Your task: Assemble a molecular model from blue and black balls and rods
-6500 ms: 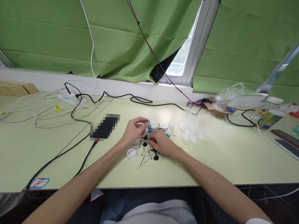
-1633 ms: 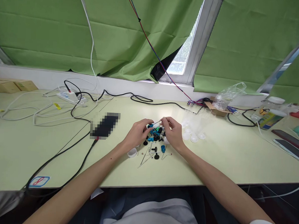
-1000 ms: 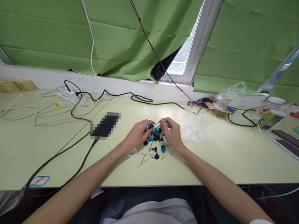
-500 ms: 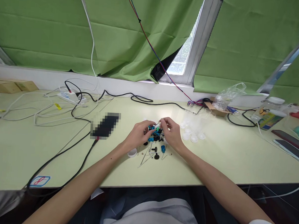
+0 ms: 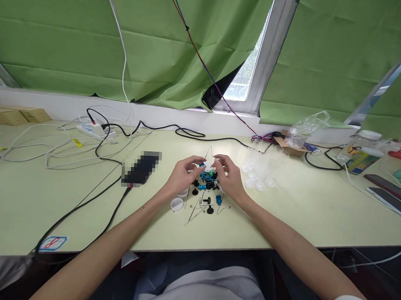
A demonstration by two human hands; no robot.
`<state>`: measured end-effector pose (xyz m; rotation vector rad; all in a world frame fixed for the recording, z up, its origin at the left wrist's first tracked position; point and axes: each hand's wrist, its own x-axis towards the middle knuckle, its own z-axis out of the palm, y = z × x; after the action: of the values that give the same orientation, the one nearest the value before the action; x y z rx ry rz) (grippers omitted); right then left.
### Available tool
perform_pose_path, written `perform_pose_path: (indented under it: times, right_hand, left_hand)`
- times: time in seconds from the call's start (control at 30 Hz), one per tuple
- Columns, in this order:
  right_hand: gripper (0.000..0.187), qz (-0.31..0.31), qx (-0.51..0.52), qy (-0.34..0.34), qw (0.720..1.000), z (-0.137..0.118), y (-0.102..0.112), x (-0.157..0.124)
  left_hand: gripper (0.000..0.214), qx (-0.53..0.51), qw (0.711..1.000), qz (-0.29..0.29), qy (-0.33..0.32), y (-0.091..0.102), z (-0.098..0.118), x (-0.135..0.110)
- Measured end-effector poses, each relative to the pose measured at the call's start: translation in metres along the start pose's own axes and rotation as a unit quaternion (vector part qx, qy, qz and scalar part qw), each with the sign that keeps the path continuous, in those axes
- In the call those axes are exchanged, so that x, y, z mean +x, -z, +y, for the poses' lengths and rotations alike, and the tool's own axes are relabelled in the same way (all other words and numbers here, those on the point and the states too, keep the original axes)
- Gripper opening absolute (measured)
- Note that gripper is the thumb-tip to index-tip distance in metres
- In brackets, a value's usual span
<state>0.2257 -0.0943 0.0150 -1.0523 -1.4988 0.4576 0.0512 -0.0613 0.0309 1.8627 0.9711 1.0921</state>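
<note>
My left hand (image 5: 185, 172) is closed in a pinch around a small blue part (image 5: 202, 165) above a heap of small parts. A thin bent metal wire (image 5: 210, 148) rises in a peak between my two hands. My right hand (image 5: 231, 175) pinches the wire's right end between thumb and fingers. Beneath both hands lies the pile of blue, black and green parts (image 5: 209, 178). Nearer me are a loose blue part (image 5: 218, 199), black flanged parts (image 5: 210, 209) and bent metal rods (image 5: 193, 214). My fingers partly hide the wire's lower ends.
White round caps (image 5: 176, 205) lie left of the parts; clear plastic cups (image 5: 259, 184) stand to the right. A pixelated dark device (image 5: 141, 168) with a black cable is at left. Toward the window are a cardboard box (image 5: 293, 149) and a power strip (image 5: 92, 128).
My hands have drawn slightly apart and the wire's peak now shows above them. My left hand has shifted a little left, uncovering more of the heap and the white caps.
</note>
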Motion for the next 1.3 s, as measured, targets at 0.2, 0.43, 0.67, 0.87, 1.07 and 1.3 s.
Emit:
perform_pose_path:
  times: [0.2,0.43,0.67,0.87,1.07,1.3]
  right_hand:
    - [0.028,-0.002,-0.004,-0.005,1.0,0.001,0.0,0.0]
    - [0.026,-0.001,-0.012,0.008,1.0,0.001,0.0,0.001]
    - [0.012,-0.078,-0.092,0.068,0.99,0.013,-0.001,0.001]
    - [0.008,-0.206,-0.172,0.135,0.954,0.016,-0.002,-0.001]
    - [0.008,-0.259,-0.217,0.145,0.93,0.009,-0.001,-0.003]
    - [0.007,-0.282,-0.222,0.138,0.923,0.004,0.001,-0.003]
  left_hand:
    - [0.041,-0.113,0.992,0.021,0.052,0.002,0.003,0.002]
    - [0.042,-0.137,0.989,0.032,0.046,0.001,0.006,0.001]
    - [0.04,-0.16,0.986,0.029,0.042,0.003,0.003,0.003]
    - [0.037,-0.167,0.985,0.03,0.041,0.004,-0.001,0.005]
    - [0.037,-0.166,0.984,0.035,0.047,0.004,-0.001,0.005]
    - [0.037,-0.169,0.984,0.039,0.045,0.003,-0.001,0.005]
